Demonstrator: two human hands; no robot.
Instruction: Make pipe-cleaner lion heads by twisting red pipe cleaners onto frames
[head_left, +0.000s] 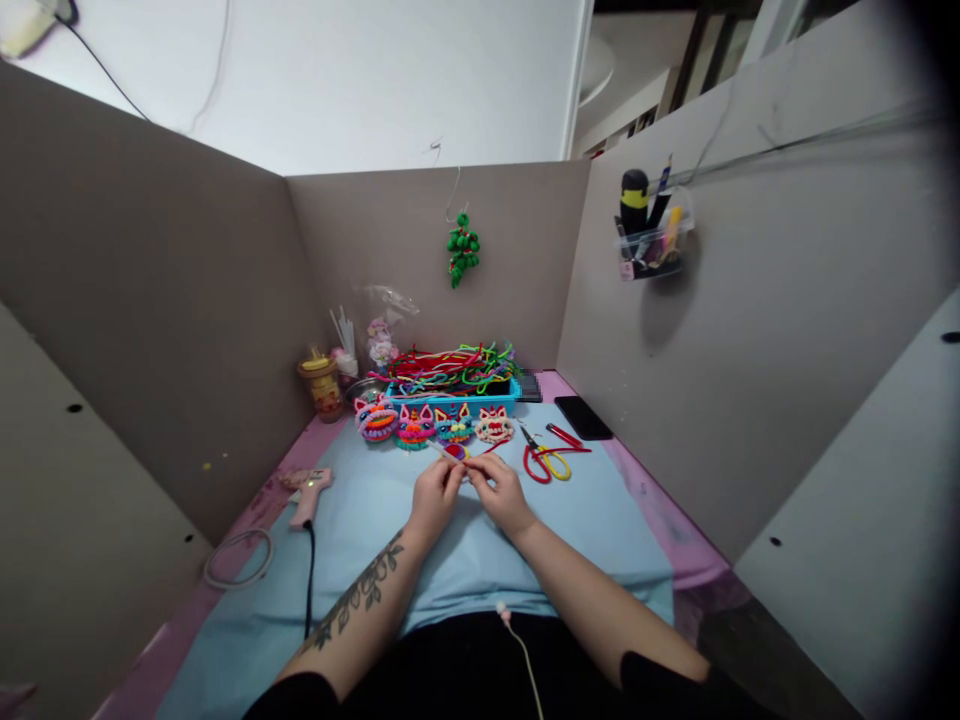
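My left hand (437, 492) and my right hand (498, 490) meet over the middle of the cloth, fingertips pinched close together. Between them is a small piece of red pipe cleaner (493, 448), one end rising past my right fingers; the fingers cover most of it. A thin pale strip (441, 449) sticks out beyond my left fingertips, its kind unclear. Just past the hands lies a round purple, red and yellow fuzzy piece (455, 452), partly hidden. Behind stands a row of several pipe-cleaner animal heads, among them a pink and orange one (376, 418) and a cream one (494, 425).
A blue basket (450, 403) piled with pipe cleaners (457, 368) stands behind the heads. Scissors (546, 462), a red-handled tool (564, 435) and a phone (583, 418) lie right. Left are a pink glue gun (308, 497) with its cord and a drink cup (322, 388). Grey panels enclose the table.
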